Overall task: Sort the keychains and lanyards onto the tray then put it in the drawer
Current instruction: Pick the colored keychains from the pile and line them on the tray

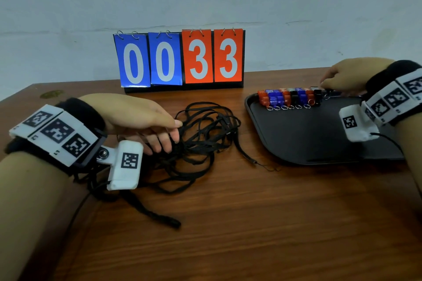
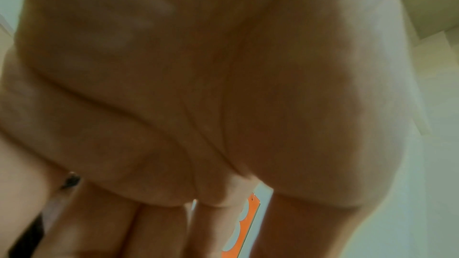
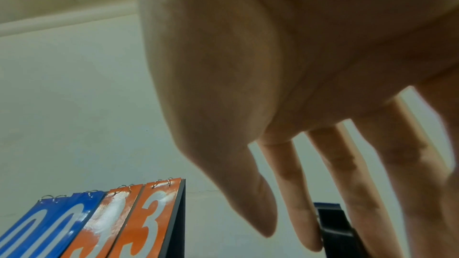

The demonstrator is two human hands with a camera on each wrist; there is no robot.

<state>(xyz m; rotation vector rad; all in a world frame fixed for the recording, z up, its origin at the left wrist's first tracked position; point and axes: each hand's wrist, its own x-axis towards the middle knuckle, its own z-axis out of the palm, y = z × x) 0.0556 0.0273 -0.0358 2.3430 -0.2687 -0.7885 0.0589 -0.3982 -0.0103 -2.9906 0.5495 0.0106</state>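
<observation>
A black tray (image 1: 296, 141) lies on the right of the wooden table. Along its far edge runs a row of red, blue and black keychains (image 1: 290, 98) with their rings toward me. My right hand (image 1: 326, 85) reaches over the tray's far right edge with straight fingers. Its fingertips are at a black keychain (image 1: 328, 93) at the row's right end, which the right wrist view shows behind the fingers (image 3: 332, 227). A tangle of black lanyards (image 1: 205, 137) sits left of the tray. My left hand (image 1: 175, 136) rests on its left side, fingers (image 2: 159, 232) extended.
A flip scoreboard (image 1: 182, 59) reading 0033 stands at the back of the table against the wall. One lanyard end (image 1: 253, 162) trails toward the tray's near left corner, and another (image 1: 169, 221) lies toward me. Bare wood (image 1: 251, 223) spans the front.
</observation>
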